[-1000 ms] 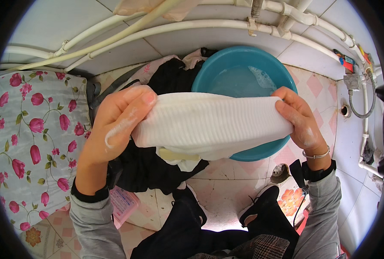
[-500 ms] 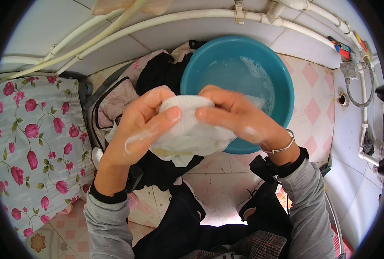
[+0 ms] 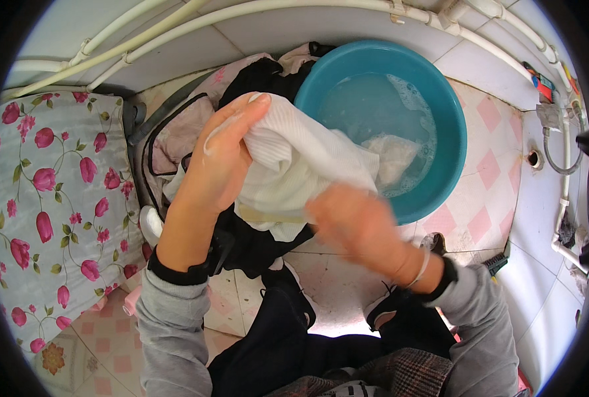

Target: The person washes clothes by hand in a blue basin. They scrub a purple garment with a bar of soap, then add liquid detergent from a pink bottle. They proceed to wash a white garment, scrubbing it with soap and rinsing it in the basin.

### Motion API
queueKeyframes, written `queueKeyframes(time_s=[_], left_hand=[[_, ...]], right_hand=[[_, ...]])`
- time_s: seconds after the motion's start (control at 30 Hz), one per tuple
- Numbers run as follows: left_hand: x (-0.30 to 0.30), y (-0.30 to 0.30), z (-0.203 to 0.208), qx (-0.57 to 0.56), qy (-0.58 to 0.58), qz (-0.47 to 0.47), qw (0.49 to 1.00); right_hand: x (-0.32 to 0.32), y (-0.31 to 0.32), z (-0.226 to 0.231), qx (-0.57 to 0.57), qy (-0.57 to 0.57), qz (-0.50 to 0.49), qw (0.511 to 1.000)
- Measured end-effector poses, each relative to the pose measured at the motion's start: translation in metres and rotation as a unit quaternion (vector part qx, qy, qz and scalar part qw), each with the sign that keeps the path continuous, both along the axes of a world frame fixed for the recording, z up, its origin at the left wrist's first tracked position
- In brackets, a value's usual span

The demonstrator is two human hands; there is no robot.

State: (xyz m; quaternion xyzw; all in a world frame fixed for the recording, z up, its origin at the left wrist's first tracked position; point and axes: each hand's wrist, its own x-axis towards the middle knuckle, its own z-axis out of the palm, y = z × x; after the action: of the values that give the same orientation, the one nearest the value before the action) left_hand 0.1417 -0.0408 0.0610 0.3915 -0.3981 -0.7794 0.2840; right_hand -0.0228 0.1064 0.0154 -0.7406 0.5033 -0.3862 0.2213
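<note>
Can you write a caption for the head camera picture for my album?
Two hands, left hand and blurred right hand, bunch a white cloth beside a teal basin of soapy water.

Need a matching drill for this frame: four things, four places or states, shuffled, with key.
Things:
1. white ribbed cloth
2. teal basin
3. floral cushion
4. white pipes

Places or states:
A. along the wall at the top
B. at the person's left
C. gripped in the left hand, with the blurred right hand at its lower edge
D. holds soapy water and another pale cloth

Pairs: 1-C, 2-D, 3-B, 4-A
</note>
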Motion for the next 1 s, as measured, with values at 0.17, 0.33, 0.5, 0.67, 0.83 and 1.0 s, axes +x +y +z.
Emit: queueKeyframes(time_s=[0.17, 0.33, 0.5, 0.67, 0.83, 1.0], left_hand=[[0.002, 0.004, -0.009, 0.086, 0.049, 0.029, 0.995], [0.018, 0.019, -0.005, 0.113, 0.106, 0.041, 0.987], [0.025, 0.016, 0.008, 0.103, 0.115, 0.04, 0.987], [0.03, 0.013, 0.019, 0.047, 0.106, 0.064, 0.991], [0.039, -0.012, 0.04, -0.053, 0.104, 0.056, 0.992], [0.034, -0.023, 0.07, -0.122, 0.031, 0.032, 0.992]], right_hand=[[0.073, 0.023, -0.061, 0.032, 0.226, 0.062, 0.972], [0.1, 0.015, -0.114, 0.03, 0.378, 0.027, 0.925], [0.108, 0.012, -0.131, 0.042, 0.43, 0.009, 0.902], [0.1, 0.01, -0.11, 0.129, 0.175, 0.042, 0.975], [0.037, 0.014, -0.043, 0.172, -0.071, 0.199, 0.962], [-0.047, -0.029, 0.007, 0.134, -0.156, 0.02, 0.979]])
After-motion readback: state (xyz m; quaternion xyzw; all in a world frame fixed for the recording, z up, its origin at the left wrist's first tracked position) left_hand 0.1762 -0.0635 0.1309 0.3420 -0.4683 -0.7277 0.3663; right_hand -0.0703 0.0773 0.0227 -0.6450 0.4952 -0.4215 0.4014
